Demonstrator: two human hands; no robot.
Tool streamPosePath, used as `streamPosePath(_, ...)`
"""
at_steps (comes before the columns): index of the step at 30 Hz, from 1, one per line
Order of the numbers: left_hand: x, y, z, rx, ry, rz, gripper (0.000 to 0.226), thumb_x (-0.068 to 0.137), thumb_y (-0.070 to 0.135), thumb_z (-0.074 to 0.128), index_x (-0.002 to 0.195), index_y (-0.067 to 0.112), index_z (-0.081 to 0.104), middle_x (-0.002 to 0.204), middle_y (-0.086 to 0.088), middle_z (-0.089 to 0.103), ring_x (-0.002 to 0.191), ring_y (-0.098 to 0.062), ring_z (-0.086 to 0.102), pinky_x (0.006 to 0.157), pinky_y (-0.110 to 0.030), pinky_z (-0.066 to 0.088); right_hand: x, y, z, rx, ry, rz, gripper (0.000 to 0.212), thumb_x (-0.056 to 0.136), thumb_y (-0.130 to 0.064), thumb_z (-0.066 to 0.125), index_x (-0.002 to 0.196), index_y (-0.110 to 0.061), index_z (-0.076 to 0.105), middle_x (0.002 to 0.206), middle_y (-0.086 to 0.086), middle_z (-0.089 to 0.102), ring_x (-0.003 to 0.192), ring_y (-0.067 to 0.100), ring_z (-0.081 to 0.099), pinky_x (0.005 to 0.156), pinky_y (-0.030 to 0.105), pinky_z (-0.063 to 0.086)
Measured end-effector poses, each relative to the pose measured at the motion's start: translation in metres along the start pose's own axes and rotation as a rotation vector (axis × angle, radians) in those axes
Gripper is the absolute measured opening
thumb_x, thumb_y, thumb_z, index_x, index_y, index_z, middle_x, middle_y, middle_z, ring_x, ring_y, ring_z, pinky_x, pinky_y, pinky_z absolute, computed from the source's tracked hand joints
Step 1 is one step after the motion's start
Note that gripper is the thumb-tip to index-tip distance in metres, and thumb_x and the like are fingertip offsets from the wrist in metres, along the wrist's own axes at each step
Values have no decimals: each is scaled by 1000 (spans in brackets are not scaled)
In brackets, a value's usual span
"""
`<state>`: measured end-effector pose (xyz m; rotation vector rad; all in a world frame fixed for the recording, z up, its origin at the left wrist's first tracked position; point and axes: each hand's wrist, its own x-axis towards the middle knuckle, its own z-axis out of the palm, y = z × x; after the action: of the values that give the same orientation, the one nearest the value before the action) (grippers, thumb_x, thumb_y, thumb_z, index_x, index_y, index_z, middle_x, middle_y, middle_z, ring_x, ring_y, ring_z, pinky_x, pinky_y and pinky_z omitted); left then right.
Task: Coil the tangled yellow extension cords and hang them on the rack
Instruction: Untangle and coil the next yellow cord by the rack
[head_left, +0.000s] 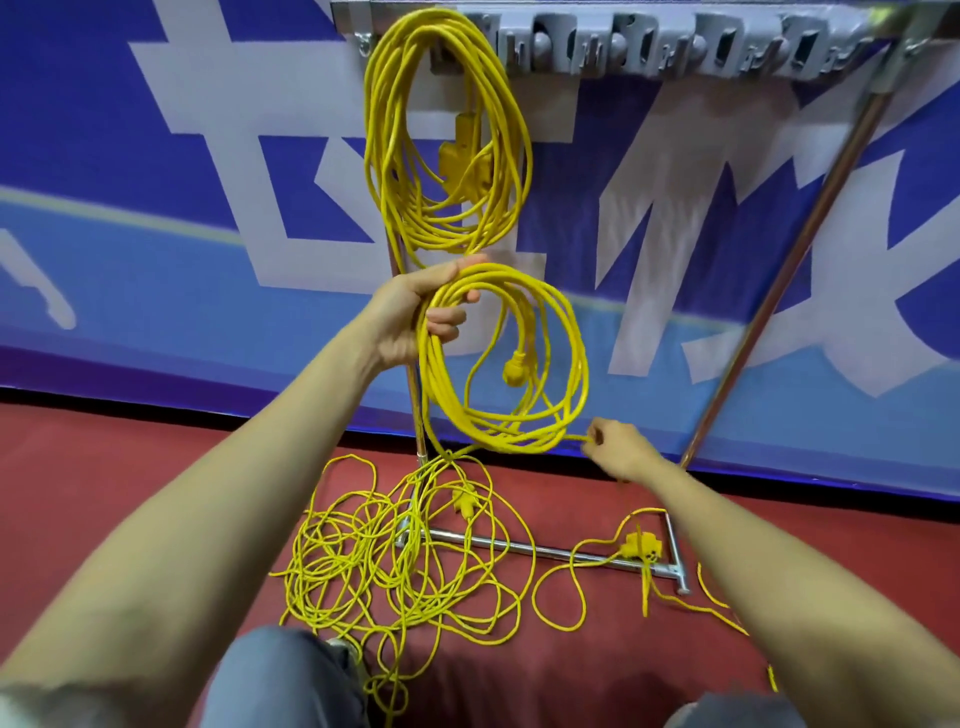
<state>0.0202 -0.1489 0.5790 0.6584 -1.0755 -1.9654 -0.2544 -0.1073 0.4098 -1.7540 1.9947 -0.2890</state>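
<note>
The half-made coil (504, 358) of yellow cord looks light, thin and soft. I judge it bends easily and slips out of its loops, so the best hold is around all the loops together at the top. The left hand (415, 317) curls its fingers around the coil at 10 o'clock. The right hand (618, 449), at 5 o'clock, pinches one strand. The tangled heap (395, 561) lies on the floor (156, 467) at 6 o'clock. A finished coil (447, 140) hangs on the rack (675, 47) at 12 o'clock.
</note>
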Motion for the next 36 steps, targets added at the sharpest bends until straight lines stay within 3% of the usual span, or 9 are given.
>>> streamPosePath(3, -5, -2, -4, 22, -48, -22, 36, 90, 21, 43, 122, 13, 57, 74, -6, 57, 36, -2, 34, 35, -11, 24, 6, -4, -14, -148, -2, 36, 6, 88, -26, 50, 88, -20, 50, 108, 14, 61, 103, 32, 57, 76, 33, 41)
streamPosePath(7, -8, 3, -9, -1, -101, -20, 34, 87, 21, 52, 114, 14, 70, 76, -7, 57, 36, -2, 35, 35, -12, 25, 7, 4, -16, -221, -36, 79, 25, 93, -29, 46, 111, -12, 51, 120, 17, 58, 110, 34, 55, 81, 35, 43)
streamPosePath(11, -6, -1, 0, 210, -50, -42, 35, 91, 19, 43, 121, 14, 59, 73, -5, 56, 37, -3, 32, 36, -13, 21, 6, 5, -21, -67, -114, 143, 42, 90, -48, 55, 84, -7, 56, 96, 18, 67, 94, 32, 63, 68, 30, 43)
streamPosePath(14, -5, -12, 5, 394, 5, -12, 30, 99, 14, 37, 122, 11, 55, 69, -4, 57, 39, -5, 33, 36, -14, 23, 0, 0, -41, 199, -82, 243, 50, 81, -52, 66, 68, -5, 54, 62, 12, 63, 54, 23, 62, 51, 26, 47)
streamPosePath(20, 6, -65, -4, 469, 325, 275, 30, 104, 16, 38, 129, 8, 53, 67, 5, 58, 42, -4, 35, 42, -15, 27, -13, -42, -76, 1057, -242, 400, 20, 94, -14, 56, 75, -7, 54, 46, 2, 58, 36, 9, 55, 42, 24, 53)
streamPosePath(24, 8, -94, 10, 517, 425, 338, 30, 105, 16, 38, 133, 11, 48, 78, 0, 54, 42, 0, 36, 44, -13, 31, -25, -77, -95, 1488, -309, 319, 17, 92, 3, 39, 78, -3, 46, 74, 19, 61, 65, 25, 68, 77, 55, 51)
streamPosePath(29, 4, -97, 26, 440, 461, 391, 28, 105, 16, 37, 131, 14, 47, 79, -3, 51, 42, 1, 39, 43, -13, 30, -39, -101, -90, 1232, -372, 242, 25, 90, 10, 34, 75, -8, 44, 106, 7, 57, 96, 21, 55, 99, 63, 35)
streamPosePath(33, -2, -88, 26, 465, 426, 411, 25, 105, 16, 38, 127, 15, 50, 78, -3, 52, 43, 1, 39, 44, -12, 31, -34, -100, -93, 1453, -297, 296, 19, 88, 15, 42, 81, 1, 51, 97, 18, 51, 94, 30, 56, 69, 41, 59)
streamPosePath(36, -5, -86, 23, 536, 393, 389, 25, 104, 15, 39, 126, 14, 51, 79, -3, 53, 44, 0, 39, 45, -13, 31, -29, -98, -99, 1669, -230, 413, 12, 91, 8, 46, 81, 5, 53, 85, 20, 51, 82, 29, 55, 50, 23, 54)
